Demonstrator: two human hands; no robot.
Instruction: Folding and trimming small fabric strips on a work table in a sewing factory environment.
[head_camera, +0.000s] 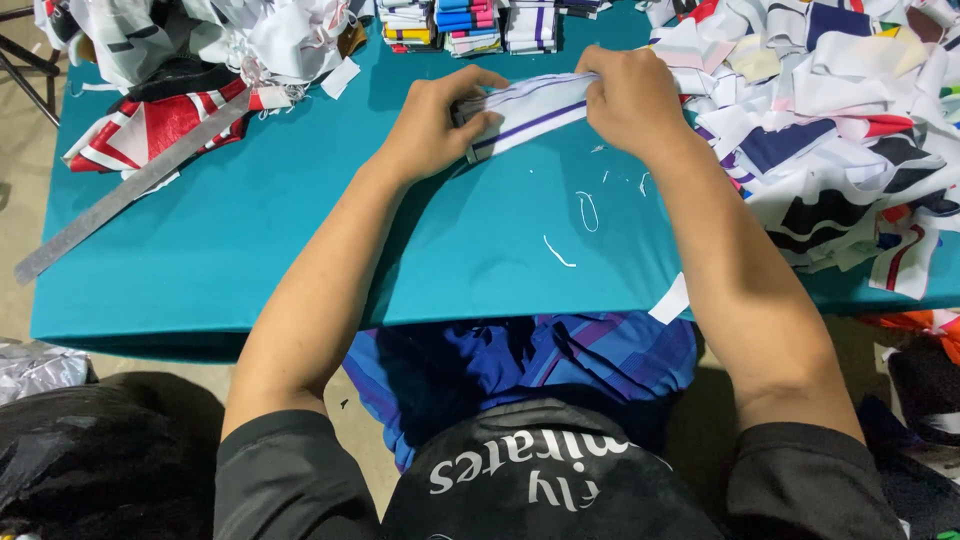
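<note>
While both forearms reach forward, left hand (432, 125) and right hand (628, 97) pinch a white striped cloth strip (528, 115).

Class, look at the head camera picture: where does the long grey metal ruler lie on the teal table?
The metal ruler lies slanted across the teal table's left side, its upper end beside the red, white and black fabric piece, left of the person's left hand.

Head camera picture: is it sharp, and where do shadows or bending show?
Head view: mostly sharp, evenly lit; the left hand and right hand gripping the white striped fabric strip cast soft shadows on the teal table; the table's near edge bows, a wide-lens distortion; the floor beneath is dark.
</note>
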